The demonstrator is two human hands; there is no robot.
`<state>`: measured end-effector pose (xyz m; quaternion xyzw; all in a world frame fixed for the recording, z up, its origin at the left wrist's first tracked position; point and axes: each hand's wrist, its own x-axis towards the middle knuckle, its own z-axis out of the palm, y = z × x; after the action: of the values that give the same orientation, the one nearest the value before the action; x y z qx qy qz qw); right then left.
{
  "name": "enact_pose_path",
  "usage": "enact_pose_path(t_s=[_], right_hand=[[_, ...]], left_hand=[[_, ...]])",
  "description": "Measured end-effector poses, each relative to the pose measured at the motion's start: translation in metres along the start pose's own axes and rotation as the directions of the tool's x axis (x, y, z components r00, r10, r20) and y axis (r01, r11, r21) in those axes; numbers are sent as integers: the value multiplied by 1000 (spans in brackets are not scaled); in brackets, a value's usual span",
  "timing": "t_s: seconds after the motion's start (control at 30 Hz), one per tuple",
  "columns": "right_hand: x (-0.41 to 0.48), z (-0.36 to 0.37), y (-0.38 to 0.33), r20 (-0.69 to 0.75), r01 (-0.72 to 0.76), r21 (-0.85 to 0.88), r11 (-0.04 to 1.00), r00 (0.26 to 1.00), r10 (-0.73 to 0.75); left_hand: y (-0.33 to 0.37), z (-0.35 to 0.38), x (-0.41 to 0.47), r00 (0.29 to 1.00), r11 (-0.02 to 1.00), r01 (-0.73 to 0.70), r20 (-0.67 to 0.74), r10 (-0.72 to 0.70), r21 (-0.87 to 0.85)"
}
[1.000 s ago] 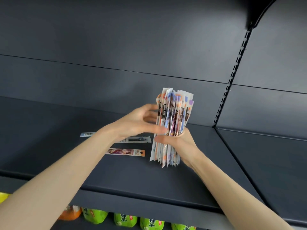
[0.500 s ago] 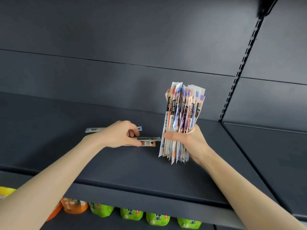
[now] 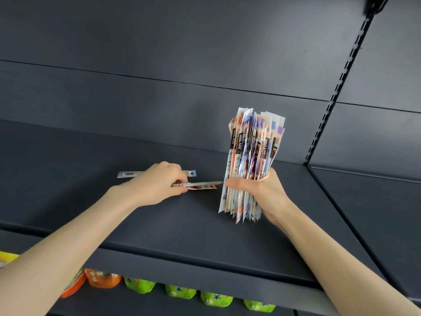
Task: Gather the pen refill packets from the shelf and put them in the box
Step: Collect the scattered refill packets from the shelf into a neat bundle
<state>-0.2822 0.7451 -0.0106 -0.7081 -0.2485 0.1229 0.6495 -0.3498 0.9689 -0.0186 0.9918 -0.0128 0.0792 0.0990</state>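
Note:
My right hand grips a thick upright bundle of pen refill packets, its lower ends just above the dark shelf. My left hand lies on the shelf to the left of the bundle, fingers pinched on two flat packets, one white and one orange. Another packet with a barcode lies flat behind my left hand, partly hidden by it. No box is in view.
The shelf's back panel rises behind. A slotted upright divides this bay from the shelf on the right. Below the front edge stand green and orange drink bottles.
My left hand left the bundle, dropped to the shelf and closed on the loose packets there. The bundle in my right hand stayed upright.

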Motion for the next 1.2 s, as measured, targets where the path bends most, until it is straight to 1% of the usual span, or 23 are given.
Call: enact_pose_path(t_s=[0.03, 0.07, 0.1, 0.13, 0.2, 0.23, 0.3, 0.37, 0.43, 0.47, 0.5, 0.6, 0.7, 0.77, 0.83, 0.9, 1.0, 1.07, 1.13, 1.2], right_hand=[[0, 0, 0, 1, 5, 4, 1000, 1000, -5], [-1, 0, -1, 1, 10, 8, 1000, 1000, -10], [-2, 0, -1, 0, 17, 15, 1000, 1000, -17], [-3, 0, -1, -2, 21, 25, 999, 1000, -21], [-3, 2, -1, -4, 20, 61, 998, 1000, -20], [-1, 3, -1, -6, 15, 91, 996, 1000, -14], [4, 9, -5, 3, -2, 147, 989, 1000, 2], [10, 18, -11, 17, -6, 184, 983, 1000, 3], [17, 30, -17, 31, 14, 188, 982, 999, -20], [21, 37, -19, 37, 24, 186, 982, 999, -32], [25, 43, -21, 43, 33, 190, 981, 998, -42], [38, 61, -22, 50, 32, 229, 973, 998, -45], [51, 80, -24, 26, 17, 251, 968, 999, -24], [60, 93, -25, -5, 17, 267, 964, 1000, -17], [67, 102, -24, -63, 28, 280, 960, 998, -11], [72, 108, -23, -131, 38, 281, 959, 991, -1], [76, 113, -22, -231, 53, 249, 967, 973, 6], [80, 116, -22, -292, 62, 238, 969, 956, 10], [85, 119, -21, -341, 78, 224, 971, 940, 3], [88, 122, -21, -373, 91, 211, 973, 928, -6]], left_hand=[[1, 1, 0, 1000, 1000, 3, -16, -3, 30], [1, 2, 0, 999, 1000, 15, -38, -15, 17], [2, 3, 0, 996, 998, 37, -82, -40, -45], [3, 2, 0, 985, 988, 54, -153, -77, -148], [9, -3, -1, 934, 923, 55, -308, -183, -382], [14, -7, -3, 904, 880, 45, -355, -237, -473], [22, -13, -5, 874, 774, 15, -368, -317, -633], [25, -16, -4, 871, 628, -30, -329, -365, -778], [26, -19, -2, 876, 457, -75, -278, -395, -886], [25, -21, 0, 879, 397, -87, -258, -401, -914], [23, -23, 3, 880, 367, -92, -248, -404, -926], [13, -31, 10, 863, 344, -131, -277, -422, -930], [2, -38, 16, 856, 317, -184, -310, -414, -930], [-5, -40, 21, 870, 311, -179, -298, -393, -933], [-15, -42, 26, 893, 279, -154, -255, -372, -948], [-27, -44, 29, 923, 252, -131, -211, -321, -959], [-42, -46, 31, 964, 258, -118, -174, -202, -959], [-47, -46, 31, 974, 259, -139, -179, -140, -956], [-52, -44, 32, 967, 290, -181, -224, -125, -940], [-56, -41, 33, 948, 316, -221, -279, -151, -923]])
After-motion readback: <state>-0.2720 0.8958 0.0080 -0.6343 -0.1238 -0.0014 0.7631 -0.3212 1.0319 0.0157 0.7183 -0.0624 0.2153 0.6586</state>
